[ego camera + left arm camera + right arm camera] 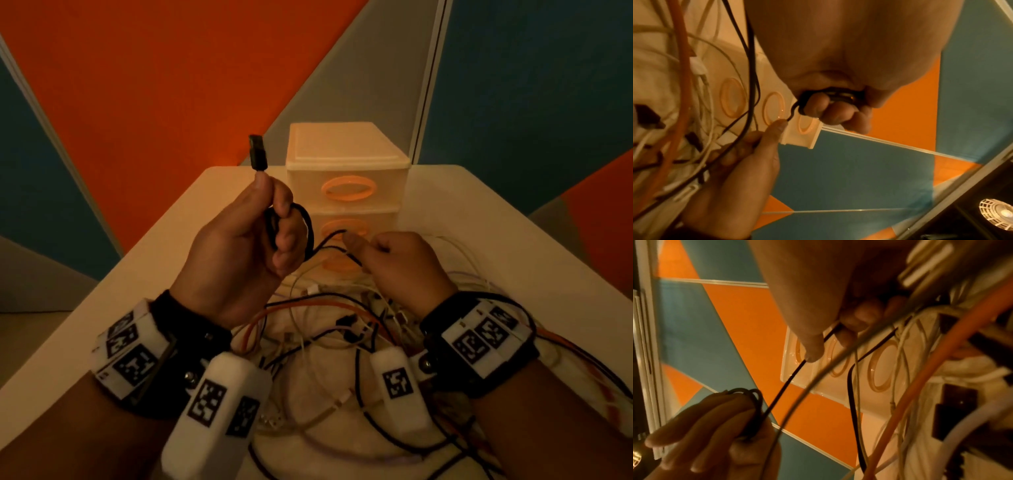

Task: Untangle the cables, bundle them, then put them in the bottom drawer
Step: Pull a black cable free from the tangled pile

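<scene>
The left hand (239, 250) grips a coil of black cable (306, 229) with its plug (257, 152) sticking up at twelve o'clock, while the right hand (404, 267) pinches the strand at three o'clock of the coil. To coil well, I would feed slack evenly and draw it free of the tangled cables (325, 325) at six o'clock. The drawer unit (346, 171) stands behind, drawers closed.

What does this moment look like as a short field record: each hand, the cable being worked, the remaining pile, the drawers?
left hand: raised, grips the black cable coiled in loops round its fingers, plug end sticking up
right hand: pinches the same black cable, feeding it toward the coil
cable pile: white, black and orange cables tangled on the table
drawer unit: behind the hands, three drawers with orange oval handles, all appear closed
stage: first cable being bundled, nothing stowed
</scene>
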Tool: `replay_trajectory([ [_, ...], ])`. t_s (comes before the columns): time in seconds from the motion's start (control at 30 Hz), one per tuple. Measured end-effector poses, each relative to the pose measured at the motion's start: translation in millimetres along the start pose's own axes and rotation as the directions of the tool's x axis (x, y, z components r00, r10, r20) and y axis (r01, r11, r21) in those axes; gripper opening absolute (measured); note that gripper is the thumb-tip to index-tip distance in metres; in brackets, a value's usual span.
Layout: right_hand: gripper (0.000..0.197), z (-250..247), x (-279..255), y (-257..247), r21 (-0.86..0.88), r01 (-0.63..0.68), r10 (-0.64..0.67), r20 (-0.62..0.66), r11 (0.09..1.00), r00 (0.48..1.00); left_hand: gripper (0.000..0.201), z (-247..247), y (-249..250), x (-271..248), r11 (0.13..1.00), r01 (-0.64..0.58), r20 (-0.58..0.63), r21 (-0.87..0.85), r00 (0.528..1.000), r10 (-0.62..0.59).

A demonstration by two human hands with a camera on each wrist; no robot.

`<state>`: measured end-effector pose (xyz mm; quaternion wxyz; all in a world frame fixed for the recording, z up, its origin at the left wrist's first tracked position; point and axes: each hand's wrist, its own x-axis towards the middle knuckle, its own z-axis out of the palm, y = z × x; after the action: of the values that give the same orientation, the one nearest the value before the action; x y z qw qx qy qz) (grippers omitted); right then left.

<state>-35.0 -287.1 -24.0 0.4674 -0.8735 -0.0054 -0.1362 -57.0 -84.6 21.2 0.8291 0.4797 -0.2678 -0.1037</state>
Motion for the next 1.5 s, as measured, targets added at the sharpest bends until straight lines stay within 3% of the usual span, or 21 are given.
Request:
replay_trajectory([
  [0.17,0.027,4,3,-1,0.165,0.065,-0.055,-0.067,0.984,0.996,0.032,3,-15,-2,0.961,0.09,0.067,0.262,0.991,-0.111],
  [0.33,0.018,2,-1,-1,0.243,0.148,-0.126,-0.103,0.959,0.987,0.032,12,-22,-7,0.933,0.241,0.234,0.269,0.923,-0.306],
  [0.43,0.013,-1,-4,-6,0.252,0.214,-0.178,-0.158,0.944,0.971,0.032,11,-22,-7,0.914,0.273,0.183,0.3,0.924,-0.336],
  [0.5,0.013,-5,-7,-11,0.267,0.267,-0.221,-0.19,0.926,0.957,0.032,8,-23,-4,0.916,0.289,0.104,0.278,0.939,-0.327],
  [0.57,0.01,-8,-11,-18,0.318,0.338,-0.309,-0.139,0.886,0.941,0.033,5,-24,-1,0.936,0.256,0.03,0.24,0.962,-0.271],
  [0.67,0.012,-9,-22,-24,0.373,0.372,-0.438,0.111,0.85,0.892,0.037,1,-24,2,0.969,0.131,-0.111,0.21,0.988,-0.109],
  [0.77,0.019,-10,-28,-27,0.309,0.246,-0.354,0.372,0.919,0.858,0.041,-4,-22,4,0.996,0.08,-0.189,-0.038,0.978,-0.086],
  [0.83,0.021,-11,-27,-27,0.231,0.183,-0.273,0.46,0.956,0.845,0.042,-6,-17,4,0.983,0.031,-0.199,-0.182,0.978,-0.068],
  [1.0,0.023,-5,-21,-17,0.017,0.283,-0.263,0.423,0.959,0.867,0.041,-7,-17,4,0.964,-0.016,-0.199,-0.266,0.979,-0.039],
  [1.07,0.015,-3,-22,-16,0.161,0.215,-0.267,0.469,0.963,0.842,0.04,-8,-16,5,0.956,-0.006,-0.185,-0.292,0.982,-0.05],
  [1.17,0.019,-4,-22,-16,0.369,0.076,-0.269,0.507,0.926,0.819,0.04,-10,-12,6,0.946,-0.002,-0.127,-0.323,0.991,-0.042],
  [1.3,0.027,-5,-22,-16,0.208,0.196,-0.264,0.385,0.958,0.885,0.041,-13,-3,5,0.943,-0.022,-0.115,-0.333,0.993,-0.018],
  [1.37,0.036,-4,-23,-18,0.243,0.15,-0.233,0.361,0.958,0.903,0.041,-18,4,4,0.939,-0.051,-0.128,-0.339,0.992,0.008],
  [1.5,0.021,-9,-20,-14,0.293,0.148,-0.283,0.497,0.944,0.821,0.042,-22,11,3,0.948,-0.084,-0.165,-0.305,0.986,0.034],
])
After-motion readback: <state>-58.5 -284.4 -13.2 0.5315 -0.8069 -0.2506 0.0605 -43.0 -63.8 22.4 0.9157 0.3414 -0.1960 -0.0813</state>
